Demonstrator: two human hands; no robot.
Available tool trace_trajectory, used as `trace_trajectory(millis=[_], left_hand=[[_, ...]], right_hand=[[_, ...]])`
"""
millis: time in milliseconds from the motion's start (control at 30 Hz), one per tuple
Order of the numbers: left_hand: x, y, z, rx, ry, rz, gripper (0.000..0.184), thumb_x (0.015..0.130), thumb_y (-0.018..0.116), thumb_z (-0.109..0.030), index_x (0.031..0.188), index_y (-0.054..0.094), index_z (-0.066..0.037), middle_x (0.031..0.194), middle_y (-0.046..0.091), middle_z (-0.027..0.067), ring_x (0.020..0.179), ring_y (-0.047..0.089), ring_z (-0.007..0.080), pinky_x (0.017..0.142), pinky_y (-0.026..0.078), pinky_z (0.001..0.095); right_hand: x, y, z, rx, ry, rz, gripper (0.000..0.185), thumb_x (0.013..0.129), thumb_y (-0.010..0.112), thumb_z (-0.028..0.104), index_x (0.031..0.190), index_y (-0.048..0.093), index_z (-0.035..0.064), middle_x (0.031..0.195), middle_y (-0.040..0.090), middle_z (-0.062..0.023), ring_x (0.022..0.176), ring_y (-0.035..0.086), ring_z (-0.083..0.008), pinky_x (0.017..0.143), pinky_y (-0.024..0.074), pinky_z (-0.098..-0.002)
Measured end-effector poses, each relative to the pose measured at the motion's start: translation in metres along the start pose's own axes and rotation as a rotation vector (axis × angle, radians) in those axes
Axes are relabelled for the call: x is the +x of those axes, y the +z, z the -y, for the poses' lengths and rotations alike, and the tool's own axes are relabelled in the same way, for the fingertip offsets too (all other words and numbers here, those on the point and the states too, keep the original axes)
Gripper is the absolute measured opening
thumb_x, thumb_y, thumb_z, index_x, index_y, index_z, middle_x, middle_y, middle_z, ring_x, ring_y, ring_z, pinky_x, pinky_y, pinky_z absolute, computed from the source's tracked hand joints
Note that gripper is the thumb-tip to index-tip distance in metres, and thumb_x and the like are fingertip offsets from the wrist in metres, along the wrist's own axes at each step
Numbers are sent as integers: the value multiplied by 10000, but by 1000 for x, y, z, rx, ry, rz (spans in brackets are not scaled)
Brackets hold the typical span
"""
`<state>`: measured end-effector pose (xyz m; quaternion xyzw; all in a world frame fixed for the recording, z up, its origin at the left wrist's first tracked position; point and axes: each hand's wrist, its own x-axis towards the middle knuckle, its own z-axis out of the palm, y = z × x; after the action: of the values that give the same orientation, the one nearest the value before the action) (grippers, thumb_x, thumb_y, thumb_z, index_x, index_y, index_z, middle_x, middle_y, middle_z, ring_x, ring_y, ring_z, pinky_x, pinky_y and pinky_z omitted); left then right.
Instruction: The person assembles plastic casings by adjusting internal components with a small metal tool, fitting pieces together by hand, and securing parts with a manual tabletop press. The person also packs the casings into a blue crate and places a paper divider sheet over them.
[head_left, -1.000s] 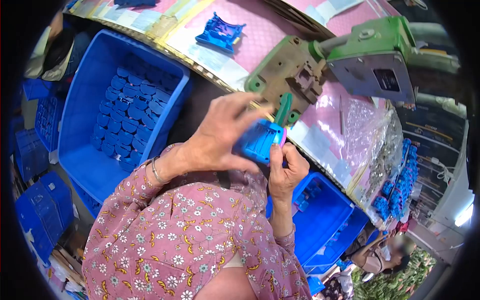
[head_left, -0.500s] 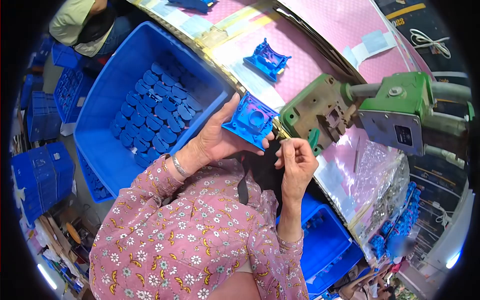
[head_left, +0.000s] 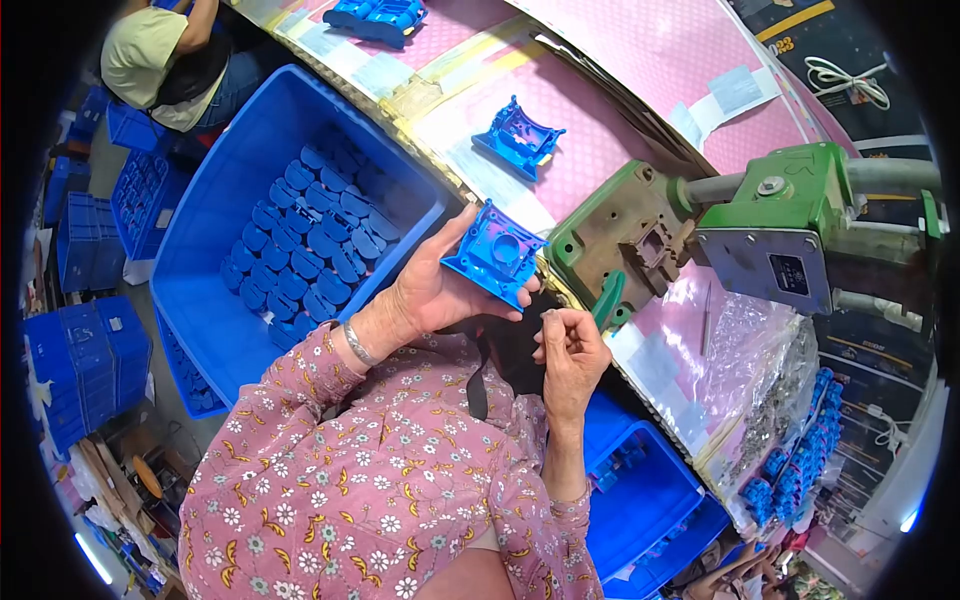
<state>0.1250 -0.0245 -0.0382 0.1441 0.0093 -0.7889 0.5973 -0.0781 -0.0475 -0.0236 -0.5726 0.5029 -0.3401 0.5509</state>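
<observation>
A blue plastic housing [head_left: 478, 268] with a round recess in its middle rests in my left hand [head_left: 425, 290], whose fingers and thumb wrap its edges. It is tilted, with its inner side facing up. Just to the right of it and lower, my right hand [head_left: 574, 362] is closed in a pinch. Whatever may be between those fingertips is too small to make out. Beyond the right hand is a green hand press [head_left: 790, 205] with a metal fixture [head_left: 652, 248] on its base and a green lever [head_left: 608, 300]. A similar blue housing [head_left: 518, 138] lies on the pink-covered table.
On the left stands a big blue bin [head_left: 215, 200] holding many blue oval parts. Another blue bin [head_left: 640, 490] sits below the table edge. Clear plastic wrap [head_left: 755, 340] and stacked blue parts [head_left: 795, 455] lie at the right. A person [head_left: 160, 60] is at upper left.
The whole view has shifted slightly, with the table and press now lower and further left. My left hand keeps the housing; my right hand has dropped a little, still pinched.
</observation>
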Motion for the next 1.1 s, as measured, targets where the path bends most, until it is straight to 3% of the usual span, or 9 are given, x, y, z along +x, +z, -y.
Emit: trace_trajectory(millis=[167, 200, 333, 367, 400, 467, 733, 900, 1100], left_hand=[[2, -4, -33, 468, 274, -165, 488, 1020, 460, -425, 1253, 580, -13, 1061, 699, 172, 920, 698, 275, 873, 554, 433], [4, -3, -49, 755, 345, -205, 469, 1003, 520, -395, 1266, 577, -11, 1062, 701, 157, 918, 698, 244, 863, 544, 383], [31, 56, -80, 1857, 793, -768, 770, 825, 720, -548, 1263, 559, 65, 975, 701, 198, 912, 688, 308, 826, 534, 412], [45, 54, -87, 1935, 762, -801, 793, 803, 725, -568, 1232, 559, 77, 1000, 683, 249, 923, 679, 371, 862, 522, 437], [59, 51, -91, 2127, 771, -894, 819, 808, 696, -627, 1268, 559, 37, 938, 707, 210, 885, 709, 306, 791, 547, 409], [82, 64, -85, 2293, 621, -1039, 834, 792, 677, -673, 1206, 573, 44, 947, 694, 250, 892, 702, 362, 789, 554, 437], [131, 23, -57, 2404, 847, -1056, 748, 765, 708, -616, 1076, 548, 45, 1012, 641, 260, 936, 658, 398, 753, 540, 516], [137, 24, -52, 2371, 672, -1114, 1034, 688, 792, -550, 1392, 405, 101, 1131, 600, 249, 1089, 583, 366, 858, 500, 507], [128, 29, -51, 2218, 613, -1036, 943, 652, 796, -226, 1415, 353, 106, 1179, 554, 278, 1174, 506, 386, 970, 433, 544]], right_hand=[[-3, -8, -12, -1, -27, -9, 143, 966, 664, 147, 904, 651, 20, 680, 617, -1, 524, 535, -31, 481, 422, -174], [-5, -9, -14, 1, -28, -15, 143, 966, 664, 147, 902, 651, 20, 680, 617, -1, 522, 534, -30, 480, 422, -173], [-7, -9, -19, 13, -39, -14, 138, 961, 672, 146, 894, 650, 27, 668, 614, 9, 521, 530, -20, 480, 426, -169], [-7, -8, -20, 12, -46, -21, 138, 960, 674, 147, 893, 651, 28, 663, 612, 13, 521, 528, -16, 481, 428, -169], [-7, -8, -21, 17, -49, -24, 139, 960, 674, 147, 894, 651, 27, 663, 612, 12, 521, 528, -16, 480, 427, -168], [-8, -9, -23, 25, -54, -29, 141, 960, 674, 147, 894, 651, 25, 664, 613, 11, 520, 527, -15, 480, 426, -167], [-16, -16, -29, 16, -65, -4, 114, 955, 664, 103, 885, 651, 15, 658, 609, 12, 521, 519, -11, 476, 432, -176], [-18, -16, -37, 7, -39, -21, 96, 947, 669, 94, 890, 655, 18, 666, 612, 10, 532, 530, -20, 482, 441, -178], [-25, -13, -43, 25, 5, 33, 101, 942, 675, 104, 891, 648, 22, 693, 616, -13, 573, 553, -40, 502, 453, -181]])
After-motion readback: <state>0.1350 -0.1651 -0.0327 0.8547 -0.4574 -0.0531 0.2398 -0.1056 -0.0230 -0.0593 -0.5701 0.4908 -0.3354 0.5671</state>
